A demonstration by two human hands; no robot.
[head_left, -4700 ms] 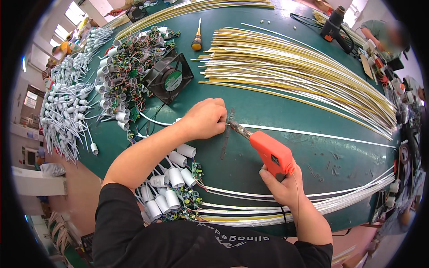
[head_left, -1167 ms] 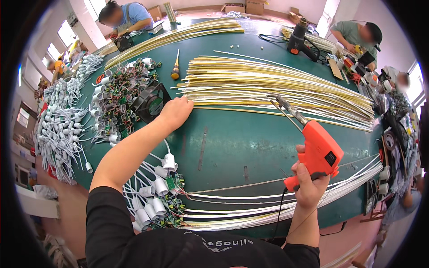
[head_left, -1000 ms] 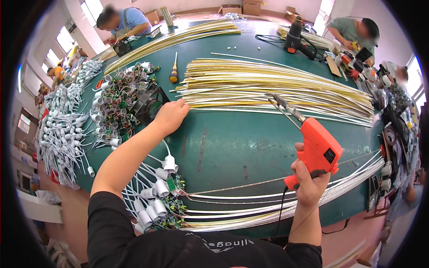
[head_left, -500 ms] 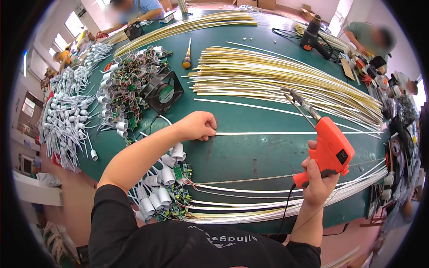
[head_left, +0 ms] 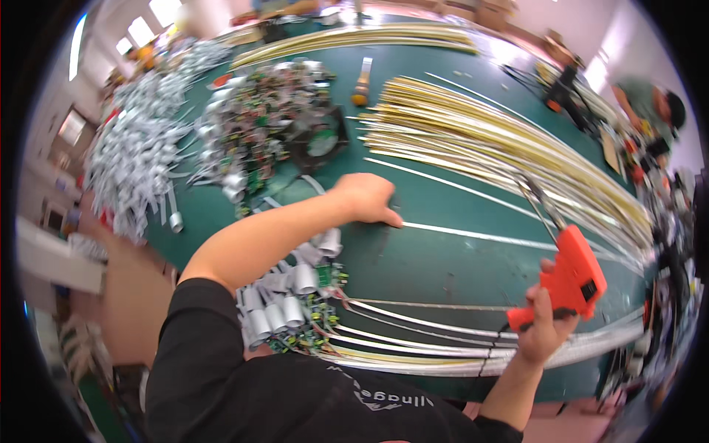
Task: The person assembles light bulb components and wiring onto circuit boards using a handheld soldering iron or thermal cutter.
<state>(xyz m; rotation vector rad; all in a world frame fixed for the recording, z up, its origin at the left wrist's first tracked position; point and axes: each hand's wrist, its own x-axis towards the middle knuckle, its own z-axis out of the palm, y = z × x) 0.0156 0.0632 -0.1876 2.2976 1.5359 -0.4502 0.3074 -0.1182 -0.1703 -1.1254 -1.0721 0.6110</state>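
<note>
My left hand (head_left: pixel 365 199) is closed at the left end of a thin white LED strip (head_left: pixel 473 235), which lies across the table to the right. Its fingertips are partly hidden and blurred. In my right hand (head_left: pixel 545 325) is a red soldering gun (head_left: pixel 574 277), raised over the table with its metal tip (head_left: pixel 538 193) pointing up and away to the left. Beyond the held strip lies one loose white strip (head_left: pixel 450 182), and past it a big pile of white and yellow strips (head_left: pixel 487 133).
Nearer me, white sockets with green circuit boards (head_left: pixel 284 306) are wired to long strips (head_left: pixel 436 341). At left are a black fan (head_left: pixel 317 140), heaped boards (head_left: pixel 255 111) and white sockets with leads (head_left: pixel 140 140). A brush (head_left: pixel 361 88) lies behind. A person (head_left: pixel 650 107) works far right.
The whole view has shifted, so the table's things sit further right in the picture. My left hand stays at the strip's end, and my right hand still holds the soldering gun.
</note>
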